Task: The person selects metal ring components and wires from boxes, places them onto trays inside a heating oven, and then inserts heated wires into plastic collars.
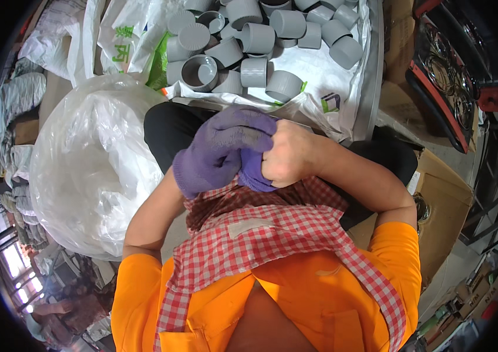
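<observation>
My left hand [217, 149] wears a purple work glove, its fingers curled over and pressed against my right hand. Bare and closed in a fist, my right hand [289, 154] grips a second purple glove [253, 173], which is bunched up between the two hands. Both hands meet above my lap, in front of a red-and-white checked apron [231, 243]. The left fingertips are partly hidden where the hands touch. Just beyond the hands, many grey ribbed plastic caps [253, 71] lie on a white woven sack [313, 64].
A large clear plastic bag [87, 176] stands open to my left. On the right are an open cardboard box [445, 205] and a red-edged black rack or tray [445, 85]. A grey metal edge [371, 76] runs along the right side of the caps.
</observation>
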{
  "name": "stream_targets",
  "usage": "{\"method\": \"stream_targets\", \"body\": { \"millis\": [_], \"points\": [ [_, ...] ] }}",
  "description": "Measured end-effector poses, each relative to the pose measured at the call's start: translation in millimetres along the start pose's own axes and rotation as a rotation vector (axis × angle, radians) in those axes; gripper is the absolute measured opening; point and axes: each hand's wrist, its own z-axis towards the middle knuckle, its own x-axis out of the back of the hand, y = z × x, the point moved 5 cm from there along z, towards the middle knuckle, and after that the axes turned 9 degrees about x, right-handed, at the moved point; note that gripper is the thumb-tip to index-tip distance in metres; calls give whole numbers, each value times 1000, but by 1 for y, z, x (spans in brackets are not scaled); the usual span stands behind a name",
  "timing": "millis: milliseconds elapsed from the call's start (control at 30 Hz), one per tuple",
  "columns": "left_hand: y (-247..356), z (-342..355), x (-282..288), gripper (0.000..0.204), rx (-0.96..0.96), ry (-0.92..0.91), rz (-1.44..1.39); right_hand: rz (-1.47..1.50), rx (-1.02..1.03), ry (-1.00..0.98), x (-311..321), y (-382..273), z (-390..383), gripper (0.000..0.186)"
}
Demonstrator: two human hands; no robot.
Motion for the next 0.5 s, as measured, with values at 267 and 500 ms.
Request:
{"method": "stream_targets", "body": {
  "millis": [267, 500],
  "points": [
    [11, -4, 7, 29, -137, -76, 51, 30, 190, 111, 5, -9, 5, 18],
    [13, -1, 9, 27, -133, 7, 51, 14, 161, 134, 11, -7, 4, 18]
  ]
}}
